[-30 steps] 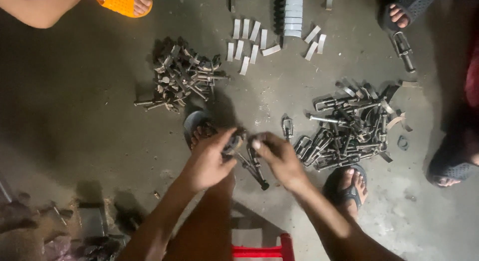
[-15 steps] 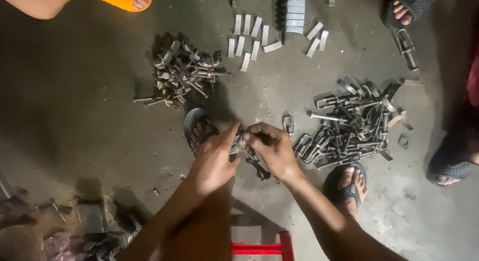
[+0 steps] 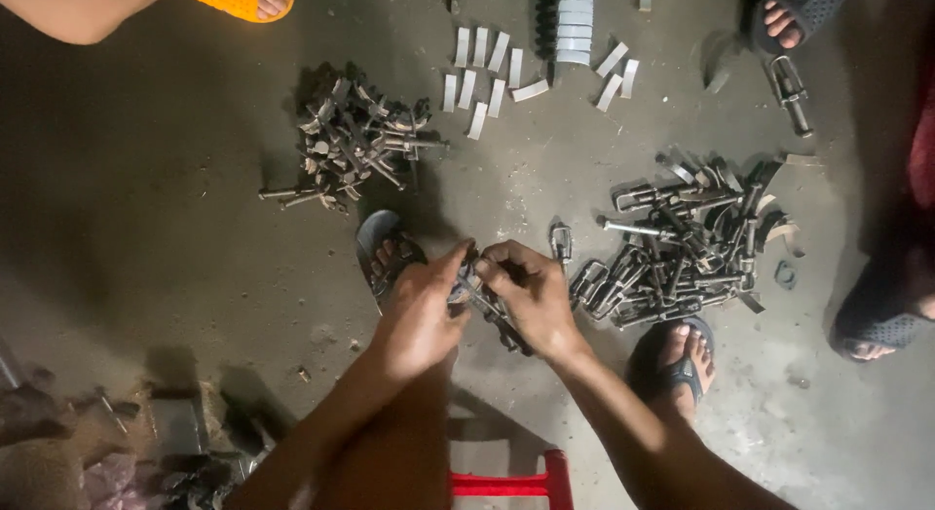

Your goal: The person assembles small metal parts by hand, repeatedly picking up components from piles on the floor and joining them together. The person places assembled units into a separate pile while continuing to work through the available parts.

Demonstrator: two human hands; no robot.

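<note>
Both arms bare up to the bottom edge of the frame, no sleeves, no watch, no rings or bands seen. Left hand (image 3: 417, 315) and right hand (image 3: 531, 298) bare too, no gloves; nails short as far as visible. Feet in dark rubber flip-flops w/ toe straps: left sandal (image 3: 382, 249) just above-left of the left hand, blue-grey sole showing, toes partly hidden behind the hand. Right sandal (image 3: 672, 359) below-right of the right hand, dark strap betw. big toe & next toe, toes bare. Lighting dim, so finer detail on the soles can't be made out.
</note>
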